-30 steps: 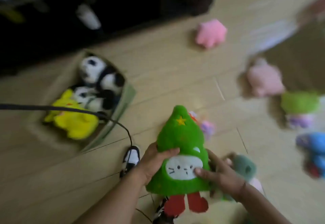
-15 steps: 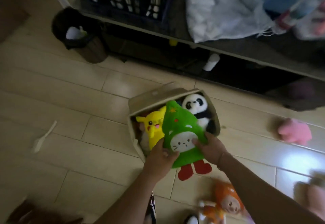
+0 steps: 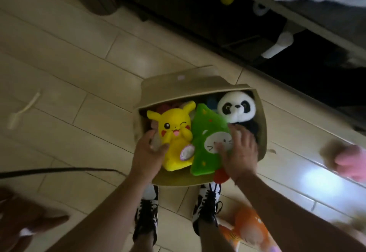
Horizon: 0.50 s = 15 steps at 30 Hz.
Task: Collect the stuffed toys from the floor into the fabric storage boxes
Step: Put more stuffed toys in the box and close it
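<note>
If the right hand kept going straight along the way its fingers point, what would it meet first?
Probably the panda plush: the right hand rests on the green tree plush, fingers aimed toward it, though depth is unclear.

No legible text, brand, number or sign appears in the head view. The beige fabric storage box (image 3: 178,87) at frame centre carries a small pale tag on its upper wall; any print on it is too small and blurred to read. The stuffed toys show only face and star motifs, without lettering.
</note>
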{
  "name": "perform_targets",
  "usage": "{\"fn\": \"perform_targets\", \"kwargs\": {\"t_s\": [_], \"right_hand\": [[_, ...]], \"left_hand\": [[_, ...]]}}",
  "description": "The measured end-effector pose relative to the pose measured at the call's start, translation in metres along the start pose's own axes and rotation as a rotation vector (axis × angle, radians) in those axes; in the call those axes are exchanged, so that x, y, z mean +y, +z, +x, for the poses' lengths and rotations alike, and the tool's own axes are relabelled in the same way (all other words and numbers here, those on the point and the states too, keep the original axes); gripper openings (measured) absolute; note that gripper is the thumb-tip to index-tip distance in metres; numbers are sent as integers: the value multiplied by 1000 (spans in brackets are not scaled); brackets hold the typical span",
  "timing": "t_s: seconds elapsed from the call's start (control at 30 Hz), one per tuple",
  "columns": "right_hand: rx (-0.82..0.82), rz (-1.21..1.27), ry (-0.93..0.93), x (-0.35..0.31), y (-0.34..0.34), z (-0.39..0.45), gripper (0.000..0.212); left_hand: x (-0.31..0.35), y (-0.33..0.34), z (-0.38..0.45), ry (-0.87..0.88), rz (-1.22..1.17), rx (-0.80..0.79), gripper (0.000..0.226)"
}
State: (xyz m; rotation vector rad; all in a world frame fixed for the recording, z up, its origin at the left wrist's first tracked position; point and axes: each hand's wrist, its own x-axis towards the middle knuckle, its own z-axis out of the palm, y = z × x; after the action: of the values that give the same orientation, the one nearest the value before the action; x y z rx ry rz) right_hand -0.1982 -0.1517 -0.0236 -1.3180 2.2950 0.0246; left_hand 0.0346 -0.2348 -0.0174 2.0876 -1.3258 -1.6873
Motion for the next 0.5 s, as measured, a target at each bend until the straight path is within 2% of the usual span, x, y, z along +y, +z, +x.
{"fn": "perform_targets", "kwargs": {"t_s": [0.03, 0.1, 0.17, 0.23, 0.37, 0.5], "right_hand": [[-102, -83, -135, -5, 4, -3, 78], [-232, -246, -335, -2, 24, -3, 87], [-226, -328, -385, 4, 39, 7, 87], [-221, -370, -372, 5, 49, 19, 84], [-185, -344, -341, 3, 65, 34, 82], [-195, -328, -314, 1, 79, 32, 84]], "left_hand": [[0, 8, 2, 16, 28, -47, 55], [-5, 27, 8, 26, 99, -95, 86], [-5, 39, 18, 4, 161, -114, 116], [-9, 45, 31, -16, 186, -112, 133], [-25, 47, 55, -26, 186, -118, 135], [-30, 38, 57, -44, 174, -90, 113]]}}
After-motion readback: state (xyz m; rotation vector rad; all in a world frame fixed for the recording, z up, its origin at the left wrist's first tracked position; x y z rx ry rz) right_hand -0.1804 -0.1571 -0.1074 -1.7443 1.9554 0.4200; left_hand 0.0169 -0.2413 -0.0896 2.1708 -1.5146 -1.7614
